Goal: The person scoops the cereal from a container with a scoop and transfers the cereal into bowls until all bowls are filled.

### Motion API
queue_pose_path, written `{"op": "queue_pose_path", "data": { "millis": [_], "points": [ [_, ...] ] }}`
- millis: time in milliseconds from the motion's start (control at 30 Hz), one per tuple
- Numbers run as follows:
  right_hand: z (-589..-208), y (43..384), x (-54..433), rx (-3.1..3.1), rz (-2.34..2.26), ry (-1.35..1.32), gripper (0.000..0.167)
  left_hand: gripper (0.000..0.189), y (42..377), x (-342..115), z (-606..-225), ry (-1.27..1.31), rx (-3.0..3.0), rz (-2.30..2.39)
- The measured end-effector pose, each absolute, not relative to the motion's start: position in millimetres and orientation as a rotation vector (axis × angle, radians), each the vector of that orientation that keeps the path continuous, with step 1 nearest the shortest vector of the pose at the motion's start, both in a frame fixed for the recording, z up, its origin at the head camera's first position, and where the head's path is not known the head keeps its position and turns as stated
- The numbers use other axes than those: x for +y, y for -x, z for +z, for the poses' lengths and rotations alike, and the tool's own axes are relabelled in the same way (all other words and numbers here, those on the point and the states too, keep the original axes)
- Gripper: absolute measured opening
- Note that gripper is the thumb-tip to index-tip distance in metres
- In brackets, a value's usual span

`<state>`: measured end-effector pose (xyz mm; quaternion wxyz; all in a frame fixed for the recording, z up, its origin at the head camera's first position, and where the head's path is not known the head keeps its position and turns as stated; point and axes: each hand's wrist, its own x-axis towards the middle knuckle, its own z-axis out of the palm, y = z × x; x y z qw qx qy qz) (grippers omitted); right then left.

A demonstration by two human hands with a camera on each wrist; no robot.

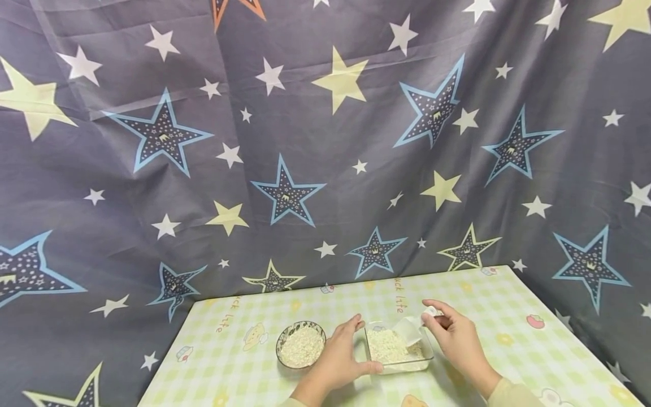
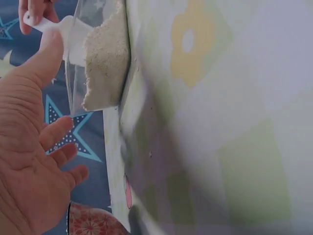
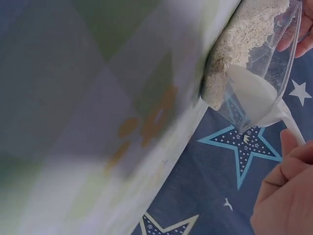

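A clear rectangular container (image 1: 406, 367) holds pale, oat-like flakes (image 1: 385, 346). My right hand (image 1: 458, 339) pinches the handle of a white scoop (image 3: 254, 95), whose head dips into the flakes at the container's right side. Beside the container's left end is my left hand (image 1: 337, 357), its thumb (image 2: 51, 51) at the near rim and its other fingers loosely spread along the end wall. Whether those fingers touch the wall I cannot tell. Just left of that hand stands a round patterned bowl (image 2: 93, 220), filled with similar flakes (image 1: 302, 346).
A green-and-white checked cloth (image 1: 244, 367) with printed figures covers the table. Behind and around it hangs a dark curtain (image 1: 315, 249) with stars. A few tiny crumbs lie on the cloth near the container.
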<state>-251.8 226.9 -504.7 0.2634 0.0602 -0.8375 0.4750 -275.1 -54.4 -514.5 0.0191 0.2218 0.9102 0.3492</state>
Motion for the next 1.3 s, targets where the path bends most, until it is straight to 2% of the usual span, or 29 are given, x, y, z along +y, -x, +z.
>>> {"op": "queue_pose_path", "data": {
  "millis": [133, 267, 400, 867, 1233, 1300],
  "points": [
    [-504.3, 257.2, 227.2, -2.331, 1.546, -0.009, 0.034, 0.127, 274.5, -49.9, -515.1, -0.665, 2.853, 1.054],
    [-505.0, 260.8, 226.0, -2.329, 1.840, 0.245, 0.043, 0.127, 274.0, -47.3, -514.5, -0.651, 2.880, 1.038],
    [-508.2, 260.1, 224.9, -2.297, 1.967, 0.381, 0.046, 0.127, 273.5, -47.1, -514.7, -0.660, 2.888, 1.030],
    [-514.1, 253.5, 216.9, -2.247, 2.072, 0.437, 0.050, 0.121, 271.9, -44.6, -511.1, -0.617, 2.863, 1.064],
    [-516.8, 252.6, 238.6, -2.103, 2.328, 0.493, 0.059, 0.121, 270.6, -44.9, -511.0, -0.626, 2.865, 1.068],
    [-517.3, 253.2, 244.5, -2.035, 2.434, 0.500, 0.051, 0.121, 270.2, -45.2, -511.0, -0.624, 2.863, 1.072]
  ]
}}
